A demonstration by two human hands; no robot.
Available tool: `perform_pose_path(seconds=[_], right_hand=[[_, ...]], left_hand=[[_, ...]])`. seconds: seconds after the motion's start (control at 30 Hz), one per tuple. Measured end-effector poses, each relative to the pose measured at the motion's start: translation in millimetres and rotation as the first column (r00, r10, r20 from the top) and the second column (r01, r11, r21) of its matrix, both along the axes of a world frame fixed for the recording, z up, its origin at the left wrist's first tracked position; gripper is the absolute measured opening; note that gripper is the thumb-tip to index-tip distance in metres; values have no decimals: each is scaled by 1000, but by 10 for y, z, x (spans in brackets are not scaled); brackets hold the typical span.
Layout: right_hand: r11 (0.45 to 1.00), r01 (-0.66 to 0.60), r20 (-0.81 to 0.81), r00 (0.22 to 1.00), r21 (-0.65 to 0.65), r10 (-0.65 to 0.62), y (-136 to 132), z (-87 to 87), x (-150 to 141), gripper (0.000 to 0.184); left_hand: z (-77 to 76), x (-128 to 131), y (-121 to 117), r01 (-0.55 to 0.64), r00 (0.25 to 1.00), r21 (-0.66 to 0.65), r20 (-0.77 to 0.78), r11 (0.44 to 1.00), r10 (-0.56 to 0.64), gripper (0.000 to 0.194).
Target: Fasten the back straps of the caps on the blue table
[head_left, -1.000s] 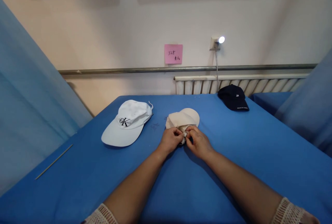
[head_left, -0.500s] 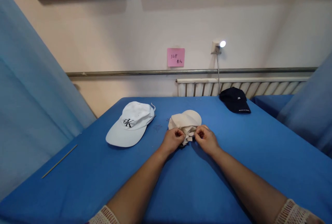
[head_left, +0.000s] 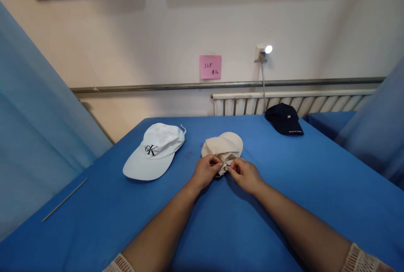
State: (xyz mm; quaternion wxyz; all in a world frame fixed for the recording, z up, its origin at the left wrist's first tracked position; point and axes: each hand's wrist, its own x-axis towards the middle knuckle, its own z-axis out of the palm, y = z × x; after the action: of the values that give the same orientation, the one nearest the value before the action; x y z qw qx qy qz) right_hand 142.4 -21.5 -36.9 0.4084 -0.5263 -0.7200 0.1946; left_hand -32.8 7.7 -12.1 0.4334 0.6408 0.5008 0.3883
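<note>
A beige baseball cap (head_left: pixel 219 146) lies in the middle of the blue-covered table, its brim pointing away from me to the back right. My left hand (head_left: pixel 206 171) pinches the crumpled near edge of this cap, at its back strap. From the other side my right hand (head_left: pixel 246 175) is closed on the same strap area, fingertips close to the left ones. What exactly lies between the fingertips is partly hidden. To the left rests a white cap (head_left: pixel 154 150) with black letters on its front, apart from both hands.
A black cap (head_left: pixel 283 118) sits at the back right corner. A thin stick (head_left: pixel 65 199) lies along the left edge of the blue table cover (head_left: pixel 202 238). Behind stand a radiator (head_left: pixel 240 106) and a metal rail (head_left: pixel 158 87). Blue curtains (head_left: pixel 38 129) hang at both sides.
My right hand drew away to the right of the beige cap's strap, then came back in beside my left hand. The left hand stays on the cap's near edge. The view shifted slightly.
</note>
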Motion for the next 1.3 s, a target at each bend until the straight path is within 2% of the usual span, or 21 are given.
perform_pose_path(seconds=[0.27,0.43,0.5,0.57,0.7,0.83,0.97,1.07,1.3], right_hand=[[995,4,-298,954,-98,-33,137,-151,47,19],[994,-35,-374,928,-105,-7,150,-180,47,20],[995,-44,-394,919,-94,3,144,-174,48,21],[995,-56,-392,920,-81,20,138,-162,56,21],[999,-43,-314,948,21,48,117,-104,78,13],[989,-57,-106,992,139,72,66,-15,58,17],[977,10,47,999,215,-20,43,30,3,18],[967,16,133,990,254,-51,58,27,-13,15],[953,21,183,980,303,-80,56,34,-57,16]], left_hand=[[44,36,-7,58,994,45,-94,997,-53,18],[72,21,-61,111,988,57,-113,992,-104,24],[94,17,-99,158,982,104,-124,982,-145,29],[118,14,-130,166,976,163,-171,973,-138,28],[165,2,-134,120,973,186,-215,975,-79,20],[196,-6,-95,60,992,153,-116,986,-42,20],[205,12,-88,33,999,84,20,996,-34,21],[211,32,-106,39,998,65,46,997,-42,21],[214,47,-115,24,1000,104,-19,994,-22,23]])
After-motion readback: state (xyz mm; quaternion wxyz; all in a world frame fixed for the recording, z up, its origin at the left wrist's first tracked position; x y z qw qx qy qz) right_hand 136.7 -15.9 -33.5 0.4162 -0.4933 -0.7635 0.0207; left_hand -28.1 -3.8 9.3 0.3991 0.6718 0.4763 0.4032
